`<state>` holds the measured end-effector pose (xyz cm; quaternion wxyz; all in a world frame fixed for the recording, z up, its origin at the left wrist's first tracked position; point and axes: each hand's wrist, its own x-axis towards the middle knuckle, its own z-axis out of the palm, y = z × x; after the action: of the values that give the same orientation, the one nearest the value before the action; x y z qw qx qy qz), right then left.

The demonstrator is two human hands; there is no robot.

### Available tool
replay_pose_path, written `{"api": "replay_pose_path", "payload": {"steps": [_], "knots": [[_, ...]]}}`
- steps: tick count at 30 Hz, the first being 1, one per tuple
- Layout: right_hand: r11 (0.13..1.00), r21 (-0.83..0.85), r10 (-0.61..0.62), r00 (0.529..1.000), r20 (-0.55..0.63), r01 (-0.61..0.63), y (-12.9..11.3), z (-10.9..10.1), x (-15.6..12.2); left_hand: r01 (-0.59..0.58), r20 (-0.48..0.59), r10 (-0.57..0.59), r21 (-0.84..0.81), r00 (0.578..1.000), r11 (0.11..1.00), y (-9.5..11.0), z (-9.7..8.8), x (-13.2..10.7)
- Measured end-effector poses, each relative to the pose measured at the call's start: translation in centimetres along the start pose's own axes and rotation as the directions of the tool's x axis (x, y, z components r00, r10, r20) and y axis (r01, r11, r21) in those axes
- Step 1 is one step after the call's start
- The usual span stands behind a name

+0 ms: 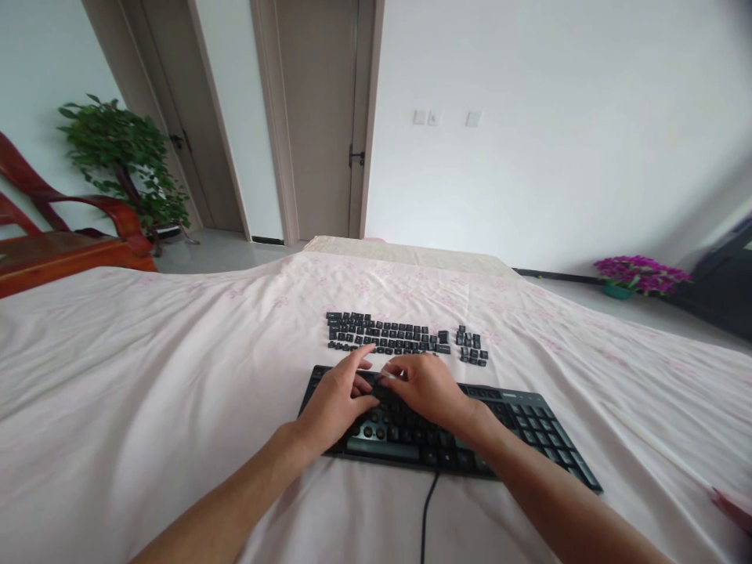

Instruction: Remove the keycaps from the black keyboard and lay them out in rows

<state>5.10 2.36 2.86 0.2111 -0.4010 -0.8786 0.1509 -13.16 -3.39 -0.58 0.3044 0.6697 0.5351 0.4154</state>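
A black computer keyboard [381, 449] lies slanted on the pale cloth, its cord running toward me. On its left part several keycaps are off, and round sockets show. My left hand [334, 398] rests over the left end of the keyboard, thumb and fingers apart. Beside it my right hand [432, 389] is closed in a pinch over the upper rows. A small whitish piece [386, 374], too small to make out, shows at its fingertips. Loose black keycaps [399, 335] lie in rows just beyond both hands. Parts of the keyboard are hidden under my hands.
A smaller group of keycaps [470, 342] lies to the right of the main rows. The pink-flowered cloth [176, 376] is wrinkled. Beyond it stand a wooden chair [76, 235], a green plant [123, 157], doors and purple flowers [640, 272] by the wall.
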Motion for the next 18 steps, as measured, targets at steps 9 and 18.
{"api": "replay_pose_path", "payload": {"steps": [9, 18], "knots": [[0.938, -0.062, 0.338, 0.939, -0.068, -0.342, 6.0, -0.6, 11.8, 0.063, -0.08, -0.048, 0.199, 0.996, 0.978, -3.0, -2.7, 1.6], [0.894, -0.145, 0.428, 0.904, -0.007, -0.425, 8.9, 2.8, 15.7, 0.158, -0.004, -0.158, 0.03, 0.987, 0.987, -4.0, -3.2, 2.0]]}}
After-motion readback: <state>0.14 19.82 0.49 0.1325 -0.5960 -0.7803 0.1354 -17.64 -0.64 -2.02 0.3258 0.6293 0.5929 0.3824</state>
